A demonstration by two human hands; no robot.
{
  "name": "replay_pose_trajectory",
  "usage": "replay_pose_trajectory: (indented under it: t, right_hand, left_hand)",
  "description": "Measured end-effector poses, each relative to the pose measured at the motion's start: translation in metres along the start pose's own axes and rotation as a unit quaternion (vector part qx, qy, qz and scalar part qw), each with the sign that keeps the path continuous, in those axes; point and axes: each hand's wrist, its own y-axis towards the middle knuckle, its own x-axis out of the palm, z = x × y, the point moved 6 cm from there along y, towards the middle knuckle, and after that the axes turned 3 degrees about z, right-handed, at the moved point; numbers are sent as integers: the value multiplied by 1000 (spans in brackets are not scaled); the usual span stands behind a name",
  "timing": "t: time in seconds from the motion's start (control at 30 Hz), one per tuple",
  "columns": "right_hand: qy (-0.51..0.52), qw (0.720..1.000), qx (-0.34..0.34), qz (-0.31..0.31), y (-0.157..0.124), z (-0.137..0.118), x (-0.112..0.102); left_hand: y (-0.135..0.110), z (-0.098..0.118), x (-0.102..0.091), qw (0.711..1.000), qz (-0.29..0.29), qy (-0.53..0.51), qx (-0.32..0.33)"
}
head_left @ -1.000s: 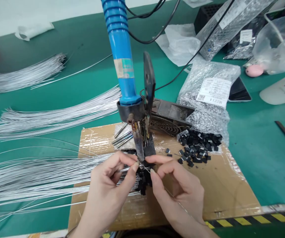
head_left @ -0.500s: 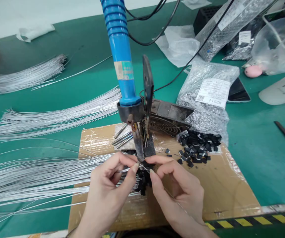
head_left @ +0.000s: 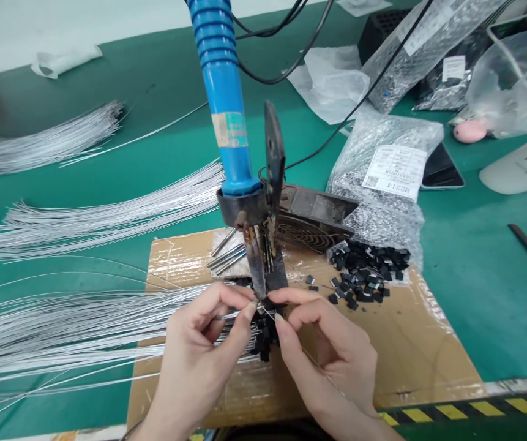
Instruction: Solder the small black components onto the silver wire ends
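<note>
Pinching the end of a silver wire (head_left: 233, 316) between thumb and forefinger, the fingers (head_left: 247, 310) of the left hand (head_left: 199, 358) hold it at the tip of the soldering iron (head_left: 224, 104). The right hand (head_left: 332, 358) faces it, just beside, its fingers closed on a fine wire (head_left: 270, 315) that also meets the tip. A cluster of black parts (head_left: 263, 344) lies under both hands. All this sits on a cardboard sheet (head_left: 410, 349) at the near edge of the counter (head_left: 474, 275). The iron stands upright in a dark stand, with a fan (head_left: 311, 223) behind it. Bundles of silver wires (head_left: 61, 334) fan out toward the left edge. A loose pile of black parts (head_left: 366, 272) spills from a bubble bag (head_left: 382, 214) on the right.
</note>
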Motion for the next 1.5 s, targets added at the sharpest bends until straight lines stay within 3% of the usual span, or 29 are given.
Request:
replay_pose_trajectory:
  t: [0.6, 0.77, 1.0, 1.5]
  right_hand:
    - [-37, 997, -66, 29, -1, -4, 1]
    - [-50, 996, -80, -3, 1, -4, 1]
    - [-34, 997, -69, 29, -1, -3, 2]
    - [-43, 995, -86, 22, 0, -3, 2]
  left_hand:
    - [-2, -2, 0, 1000, 5, -19, 10]
    - [-1, -2, 1, 1000, -3, -13, 22]
    - [-3, -2, 2, 1000, 11, -21, 13]
    - [-1, 0, 3, 1000, 13, -7, 26]
